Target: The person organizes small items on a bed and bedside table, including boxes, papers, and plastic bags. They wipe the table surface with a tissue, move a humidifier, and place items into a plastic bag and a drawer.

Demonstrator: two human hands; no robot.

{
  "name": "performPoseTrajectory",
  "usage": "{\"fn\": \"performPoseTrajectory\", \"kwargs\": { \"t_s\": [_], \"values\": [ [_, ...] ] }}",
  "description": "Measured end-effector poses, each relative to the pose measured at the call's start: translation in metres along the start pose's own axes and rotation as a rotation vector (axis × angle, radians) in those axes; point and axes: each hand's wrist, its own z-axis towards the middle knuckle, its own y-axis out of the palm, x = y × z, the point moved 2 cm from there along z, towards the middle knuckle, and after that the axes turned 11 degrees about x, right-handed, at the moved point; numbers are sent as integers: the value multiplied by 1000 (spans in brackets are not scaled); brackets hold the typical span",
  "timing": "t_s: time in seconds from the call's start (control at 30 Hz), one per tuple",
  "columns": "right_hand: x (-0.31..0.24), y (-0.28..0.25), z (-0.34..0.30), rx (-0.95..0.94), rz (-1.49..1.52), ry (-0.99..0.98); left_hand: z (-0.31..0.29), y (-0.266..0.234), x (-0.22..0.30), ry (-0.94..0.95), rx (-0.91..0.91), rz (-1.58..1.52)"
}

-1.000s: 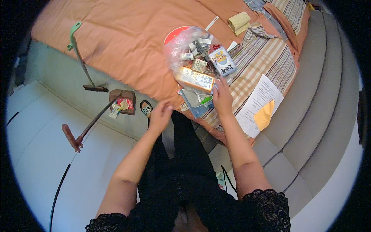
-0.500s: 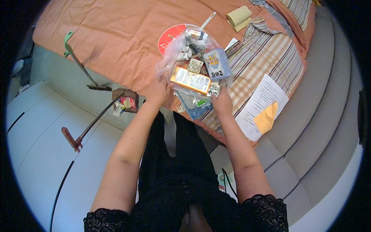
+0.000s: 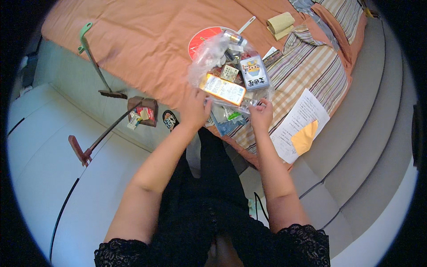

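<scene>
A clear plastic bag (image 3: 198,70) full of small things lies on the bed's edge, its mouth spread toward me. My left hand (image 3: 194,109) is closed on the bag's near left rim. At the near right corner, the fingers of my right hand (image 3: 261,115) are curled in a pinch on the rim. Inside show an orange-and-white box (image 3: 225,89), a pale blue box with a cartoon picture (image 3: 254,73), a small square patterned box (image 3: 229,73) and several dark items partly hidden by plastic. Below the rim, between my hands, is a blue flat packet (image 3: 226,126).
A red round fan (image 3: 199,41) lies behind the bag on the orange bedsheet (image 3: 133,40). Written paper (image 3: 297,129) with an orange-yellow piece (image 3: 305,137) is at right, beside the grey padded headboard (image 3: 356,107). A green-handled broom (image 3: 95,66) and brown dustpan (image 3: 149,104) stand left.
My left hand has shifted slightly along the near rim, its thumb now lifted into view. My right fingers have curled up at the corner. The whole view has shifted a little.
</scene>
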Motion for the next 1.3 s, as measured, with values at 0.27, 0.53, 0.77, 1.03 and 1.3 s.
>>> {"fn": "performPoseTrajectory", "kwargs": {
  "t_s": [0.27, 0.53, 0.77, 1.03, 1.3],
  "values": [
    [-24, -12, -46, -192, 336, -311, -20, 44, 61, -787, -355, -693],
    [-22, -10, -59, -341, 451, -163, 1, 55, 54, -666, -755, -240],
    [-12, 2, -70, -305, 636, 126, -14, 48, 36, -275, -440, -54],
    [-13, 19, -67, -106, 298, 287, -20, -17, 45, -209, 128, -399],
    [-6, 29, -80, -52, 161, -8, -130, -102, -88, -1574, 275, -1317]
  ]
}}
